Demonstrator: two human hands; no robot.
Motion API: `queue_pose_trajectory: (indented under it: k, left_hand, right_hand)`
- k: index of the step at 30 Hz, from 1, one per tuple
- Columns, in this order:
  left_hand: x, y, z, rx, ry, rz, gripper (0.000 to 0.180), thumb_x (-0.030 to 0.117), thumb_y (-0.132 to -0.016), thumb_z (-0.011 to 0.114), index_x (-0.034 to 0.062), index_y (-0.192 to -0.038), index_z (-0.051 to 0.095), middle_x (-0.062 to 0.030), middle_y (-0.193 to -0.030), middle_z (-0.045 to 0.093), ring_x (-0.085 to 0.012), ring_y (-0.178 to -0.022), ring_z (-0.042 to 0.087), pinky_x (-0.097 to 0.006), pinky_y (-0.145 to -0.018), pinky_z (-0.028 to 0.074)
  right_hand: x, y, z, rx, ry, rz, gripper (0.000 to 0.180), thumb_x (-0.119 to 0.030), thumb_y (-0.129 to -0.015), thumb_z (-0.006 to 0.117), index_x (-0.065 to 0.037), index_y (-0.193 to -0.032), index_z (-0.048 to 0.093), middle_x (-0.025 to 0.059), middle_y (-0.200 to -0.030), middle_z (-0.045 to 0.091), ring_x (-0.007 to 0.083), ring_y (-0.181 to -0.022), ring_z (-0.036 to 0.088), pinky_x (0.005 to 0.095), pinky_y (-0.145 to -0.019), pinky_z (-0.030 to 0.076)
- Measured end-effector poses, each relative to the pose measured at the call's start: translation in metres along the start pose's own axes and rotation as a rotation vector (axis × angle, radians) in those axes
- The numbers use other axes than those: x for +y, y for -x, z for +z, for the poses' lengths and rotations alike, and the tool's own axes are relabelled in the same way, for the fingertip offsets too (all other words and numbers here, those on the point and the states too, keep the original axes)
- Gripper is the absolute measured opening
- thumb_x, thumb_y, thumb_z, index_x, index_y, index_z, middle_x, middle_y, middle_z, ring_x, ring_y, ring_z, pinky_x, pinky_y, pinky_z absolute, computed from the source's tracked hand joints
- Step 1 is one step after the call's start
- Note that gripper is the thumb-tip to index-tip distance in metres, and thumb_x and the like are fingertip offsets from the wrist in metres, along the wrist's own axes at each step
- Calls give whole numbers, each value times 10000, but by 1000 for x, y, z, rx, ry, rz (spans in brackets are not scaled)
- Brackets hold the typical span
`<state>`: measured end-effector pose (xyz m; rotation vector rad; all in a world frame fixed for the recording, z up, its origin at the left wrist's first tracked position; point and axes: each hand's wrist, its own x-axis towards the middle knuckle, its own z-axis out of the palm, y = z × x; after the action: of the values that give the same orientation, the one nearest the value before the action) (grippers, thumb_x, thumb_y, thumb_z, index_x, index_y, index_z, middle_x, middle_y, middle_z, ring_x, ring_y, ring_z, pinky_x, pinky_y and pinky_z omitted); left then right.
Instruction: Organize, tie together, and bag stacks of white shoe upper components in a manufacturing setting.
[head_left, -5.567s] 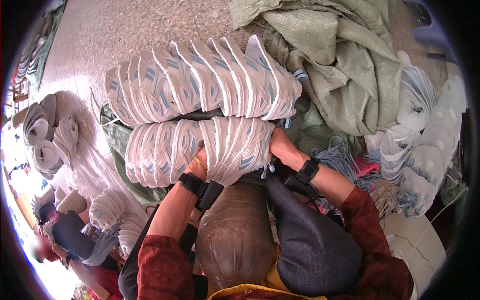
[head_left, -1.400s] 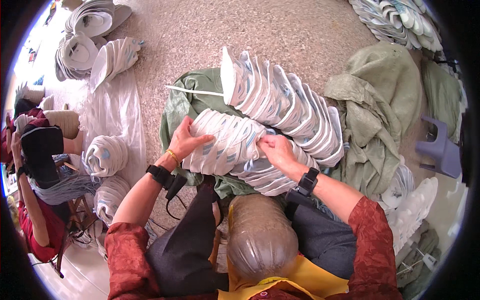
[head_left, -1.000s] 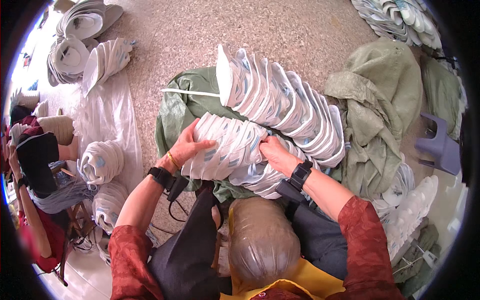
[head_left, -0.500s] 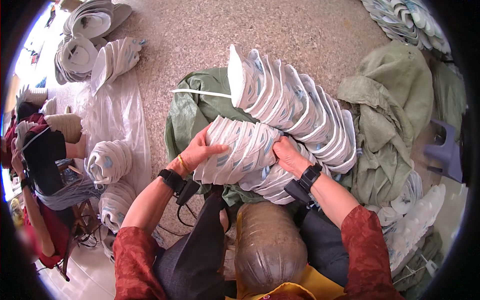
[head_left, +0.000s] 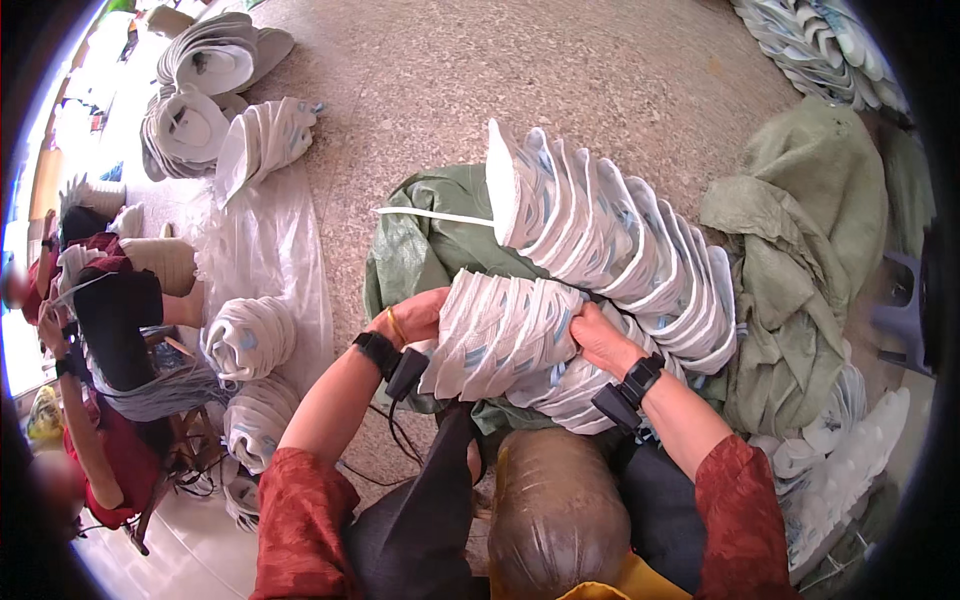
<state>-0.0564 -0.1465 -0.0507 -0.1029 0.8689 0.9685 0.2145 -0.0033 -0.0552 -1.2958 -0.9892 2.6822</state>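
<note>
A nested stack of white shoe uppers with light blue trim point(head_left: 505, 322) lies across my lap side of a green sack. My left hand point(head_left: 420, 313) grips its left end, with the fingertips hidden behind the stack. At the right end my right hand point(head_left: 602, 338) is closed on the stack's edge, its fingertips partly hidden. Just beyond, a longer row of nested uppers point(head_left: 625, 240) slants from upper left to lower right. More uppers point(head_left: 590, 392) lie under my right wrist. From the row's far end a white strip point(head_left: 435, 214) sticks out over the green sack point(head_left: 430, 258).
A crumpled green sack point(head_left: 780, 260) lies to the right, beside a purple-grey stool point(head_left: 900, 310). On the left, stacks of uppers point(head_left: 250, 337) stand near clear plastic sheeting point(head_left: 295, 240). A seated co-worker point(head_left: 110, 450) is at far left. A brown, plastic-wrapped bundle point(head_left: 560, 510) rests between my legs.
The whole view has shifted, so things sit lower and further right. My left thumb has left the top of the stack, and that hand now holds its left end.
</note>
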Motion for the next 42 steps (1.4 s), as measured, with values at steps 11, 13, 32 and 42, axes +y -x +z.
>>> queue_pose_trajectory:
  k: [11,13,32,42]
  left_hand:
    - [-17,-23,-27,-259,-650,130,572,114,-829,785,58,-1348,552,-36,-1276,624,-131,-1088,588,-318,-955,489]
    - [-21,-28,-18,-232,-604,114,554,105,-844,768,57,-1350,549,-32,-1269,627,-135,-1084,594,-316,-954,491]
    - [-74,-62,-29,-44,-997,546,509,278,-917,544,106,-1393,493,-114,-1355,547,-294,-1241,511,-430,-1054,386]
    - [-45,-41,3,-51,-2151,305,488,288,-1039,403,114,-1494,366,-72,-1517,408,-211,-1393,371,-328,-1187,227]
  right_hand:
    - [-4,-2,4,-58,-34,112,422,-31,-946,596,-23,-1361,521,79,-1339,583,196,-1164,588,381,-973,491]
    - [-3,-3,0,-61,-27,46,438,-72,-957,610,-35,-1380,507,74,-1353,573,184,-1183,566,375,-986,479]
    - [-3,-10,-8,-135,146,-133,496,-155,-948,641,-21,-1400,488,63,-1396,532,149,-1224,488,318,-1040,393]
    - [2,-15,-2,-173,73,-118,521,-142,-915,680,-30,-1393,506,61,-1393,549,154,-1227,493,313,-1051,379]
